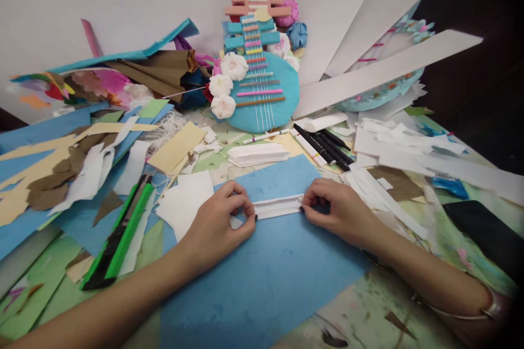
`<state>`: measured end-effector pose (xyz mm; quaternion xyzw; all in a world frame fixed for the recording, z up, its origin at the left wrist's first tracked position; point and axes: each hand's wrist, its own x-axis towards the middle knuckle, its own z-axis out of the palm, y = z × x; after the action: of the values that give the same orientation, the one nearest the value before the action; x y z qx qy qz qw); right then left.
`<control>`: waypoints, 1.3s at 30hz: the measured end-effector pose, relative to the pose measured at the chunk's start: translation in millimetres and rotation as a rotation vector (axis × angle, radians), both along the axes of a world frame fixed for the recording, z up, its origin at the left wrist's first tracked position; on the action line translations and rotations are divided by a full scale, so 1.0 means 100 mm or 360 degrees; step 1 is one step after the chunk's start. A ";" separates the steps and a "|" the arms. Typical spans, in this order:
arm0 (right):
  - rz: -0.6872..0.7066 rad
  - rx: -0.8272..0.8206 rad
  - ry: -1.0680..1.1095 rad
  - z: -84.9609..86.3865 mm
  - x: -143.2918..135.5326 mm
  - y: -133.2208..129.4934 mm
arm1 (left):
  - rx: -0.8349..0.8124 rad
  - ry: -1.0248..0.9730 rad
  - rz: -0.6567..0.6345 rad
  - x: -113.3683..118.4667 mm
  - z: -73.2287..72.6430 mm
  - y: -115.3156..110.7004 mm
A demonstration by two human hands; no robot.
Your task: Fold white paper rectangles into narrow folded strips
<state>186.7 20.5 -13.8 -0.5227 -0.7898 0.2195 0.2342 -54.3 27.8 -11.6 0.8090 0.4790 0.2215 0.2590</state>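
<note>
1. Workpiece: through the head camera I locate the folded white paper strip (279,206) on or just above the blue sheet (245,294), between the two hands. It runs roughly crosswise, its right end slightly farther away; I cannot tell whether its underside touches the sheet.
2. Left hand (223,218): I read thumb and forefinger as closed in a pinch on the strip's left end, the other fingers curled.
3. Right hand (338,204): I read thumb and fingertips as closed on the strip's right end. A bracelet (489,307) encircles this forearm.
4. Far side of the strip: I note a second folded white paper piece (257,154), apart from both hands. To its right lie several black markers (323,148), side by side.
5. Left zone: I register white paper pieces (186,199) just beside the left hand and, farther left, a green-and-black tool (130,232) lying at a slant.
6. Back zone: I observe a blue guitar-shaped craft piece (287,82), strung with white threads and crossed by coloured sticks. White paper flowers (221,85) line its left edge.
</note>
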 end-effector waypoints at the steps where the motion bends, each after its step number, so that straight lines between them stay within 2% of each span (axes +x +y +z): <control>1: -0.0003 -0.0004 0.0004 0.00 0.00 0.00 | -0.0009 -0.0005 -0.0002 0.00 0.00 0.00; 18: 0.0006 -0.0001 0.0010 0.01 0.00 0.01 | -0.0111 -0.0060 0.0016 -0.03 0.00 0.05; 25: -0.0017 0.0014 0.0042 0.02 0.01 0.00 | -0.0047 -0.0064 -0.0035 -0.04 0.03 0.04; 30: 0.0180 0.0132 0.0144 -0.03 0.04 -0.01 | -0.0062 -0.0083 -0.0109 -0.06 0.01 0.04; 34: 0.0290 0.0294 0.0133 -0.07 0.06 -0.02 | 0.0118 -0.0026 -0.0163 -0.08 -0.04 0.01; 39: 0.0359 0.0604 -0.0129 -0.02 0.02 -0.07 | 0.0630 0.0184 -0.0324 -0.06 -0.04 -0.13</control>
<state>188.3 13.4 -15.6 -0.3860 -0.8791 0.0705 0.2705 -60.5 14.3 -15.1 0.8995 0.3562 0.2372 0.0885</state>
